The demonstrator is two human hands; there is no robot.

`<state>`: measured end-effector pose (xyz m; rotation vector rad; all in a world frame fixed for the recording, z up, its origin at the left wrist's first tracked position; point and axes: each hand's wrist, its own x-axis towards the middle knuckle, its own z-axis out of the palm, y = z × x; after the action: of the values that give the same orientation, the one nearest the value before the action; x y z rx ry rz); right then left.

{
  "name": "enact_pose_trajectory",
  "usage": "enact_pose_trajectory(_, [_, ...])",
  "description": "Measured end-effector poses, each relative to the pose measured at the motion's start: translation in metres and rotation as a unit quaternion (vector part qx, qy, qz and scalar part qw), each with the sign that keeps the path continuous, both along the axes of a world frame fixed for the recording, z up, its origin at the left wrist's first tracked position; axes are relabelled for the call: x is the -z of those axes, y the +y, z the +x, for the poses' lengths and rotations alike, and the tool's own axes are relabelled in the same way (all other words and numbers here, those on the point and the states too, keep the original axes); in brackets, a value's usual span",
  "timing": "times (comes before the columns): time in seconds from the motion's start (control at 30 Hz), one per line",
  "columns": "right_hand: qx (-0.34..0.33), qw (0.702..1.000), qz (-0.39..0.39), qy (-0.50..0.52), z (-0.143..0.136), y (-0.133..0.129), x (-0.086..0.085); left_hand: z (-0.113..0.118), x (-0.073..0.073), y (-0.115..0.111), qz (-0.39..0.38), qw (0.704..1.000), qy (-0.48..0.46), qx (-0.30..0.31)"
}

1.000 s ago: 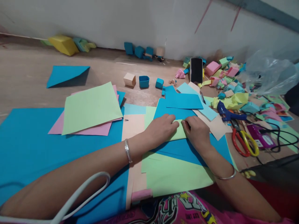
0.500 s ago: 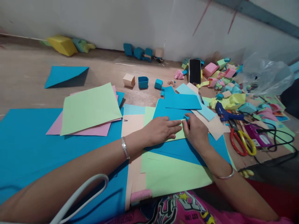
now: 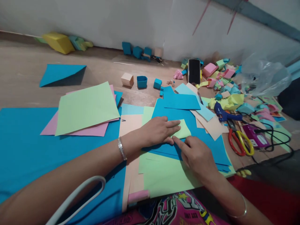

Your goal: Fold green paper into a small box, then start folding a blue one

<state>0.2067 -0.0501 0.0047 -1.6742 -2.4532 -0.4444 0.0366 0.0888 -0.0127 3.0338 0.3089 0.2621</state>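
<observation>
A small folded light-green paper lies on blue sheets in front of me. My left hand rests flat on its left part, fingers stretched to the right. My right hand touches the paper's lower edge with the tip of its pointing index finger, close to my left fingertips; its other fingers are curled, and whether they hold anything is hidden. Under the hands are a blue sheet and larger light-green sheets.
Stacked green and pink sheets lie to the left. Scissors, a blue glue gun, a purple box with a cable, a phone and many small paper pieces are on the right. Small paper boxes stand behind.
My right hand has moved down from the paper's upper right corner to its lower edge, with the index finger now extended. The paper's right end now shows. My left hand stays on it.
</observation>
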Motion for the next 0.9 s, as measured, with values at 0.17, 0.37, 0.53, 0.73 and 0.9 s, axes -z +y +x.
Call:
enact_pose_trajectory(0.17, [0.029, 0.999, -0.007, -0.044, -0.010, -0.010, 0.007, 0.001, 0.004, 0.002, -0.015, 1.000, -0.016, 0.005])
enact_pose_trajectory(0.37, [0.123, 0.985, 0.011, -0.123, 0.016, -0.018, 0.008, 0.001, 0.002, 0.001, -0.015, 1.000, -0.007, -0.011])
enact_pose_trajectory(0.53, [0.120, 0.984, 0.028, -0.125, 0.020, -0.014, -0.001, 0.002, 0.001, 0.000, -0.013, 1.000, 0.003, -0.014])
enact_pose_trajectory(0.73, [0.079, 0.989, -0.011, -0.124, 0.006, -0.017, 0.000, 0.000, 0.002, 0.000, -0.030, 0.999, -0.009, -0.010])
enact_pose_trajectory(0.9, [0.058, 0.995, 0.005, -0.079, 0.013, -0.011, 0.001, 0.000, 0.000, -0.001, -0.036, 0.999, -0.013, -0.022])
